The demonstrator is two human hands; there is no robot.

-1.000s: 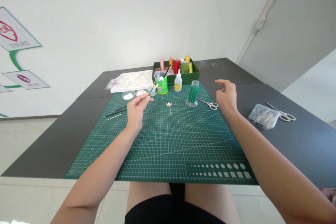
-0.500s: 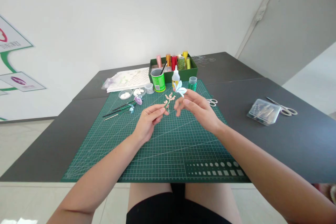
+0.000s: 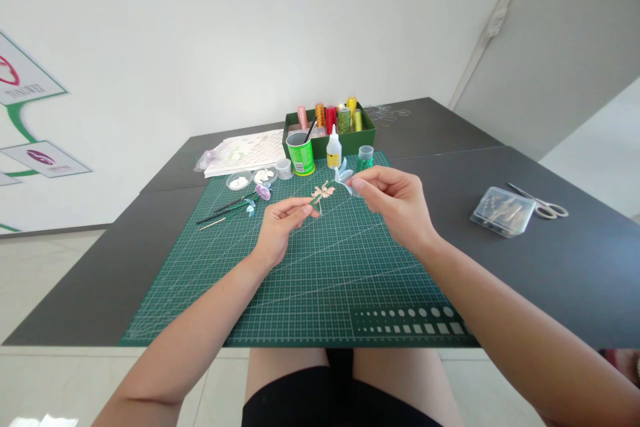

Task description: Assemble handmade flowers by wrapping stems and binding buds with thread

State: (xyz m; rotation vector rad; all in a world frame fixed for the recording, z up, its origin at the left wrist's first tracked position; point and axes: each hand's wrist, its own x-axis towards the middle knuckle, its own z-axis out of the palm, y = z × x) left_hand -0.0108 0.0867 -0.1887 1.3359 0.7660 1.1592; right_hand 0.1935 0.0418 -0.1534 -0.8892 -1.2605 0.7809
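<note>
My left hand [image 3: 283, 227] pinches the green stem of a small pink paper flower [image 3: 324, 191] above the green cutting mat [image 3: 320, 267]. My right hand [image 3: 395, 203] is closed in a pinch on a pale blue paper flower [image 3: 344, 177], held right next to the pink one. Both flowers hover over the middle of the mat. A purple paper flower [image 3: 263, 192] on a dark stem lies on the mat to the left, beside thin wires [image 3: 220, 211].
At the mat's far edge stand a green can [image 3: 301, 153], a glue bottle [image 3: 333, 150], small clear dishes [image 3: 239, 181] and a green box of thread spools [image 3: 330, 123]. A clear plastic case [image 3: 501, 212] and scissors [image 3: 540, 203] lie on the dark table at right.
My right hand came in from the right, took up the blue flower and closed on it next to the pink one. My left hand now holds the pink flower over the mat's middle.
</note>
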